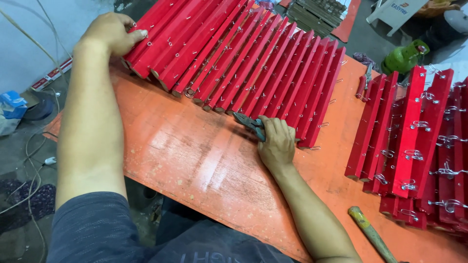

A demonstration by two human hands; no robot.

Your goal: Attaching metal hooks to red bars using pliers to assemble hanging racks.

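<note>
A: What do I have, biggest first?

B: The orange table [195, 160]; across its far side a leaning row of red wooden slats [253, 63] with wire hooks; a second stack of slats [414, 146] at right.

A: I see my left hand [114, 33] braced on the row's far left end, fingers curled over it; my right hand [277, 141] closed around pliers [247, 122] at the near edge.

B: I'd judge the row could topple if that brace slips; the pliers might nick paint.

A: Signs?

B: A white board with blue lettering [397, 12], far right; a green canister [404, 57] below it.
</note>
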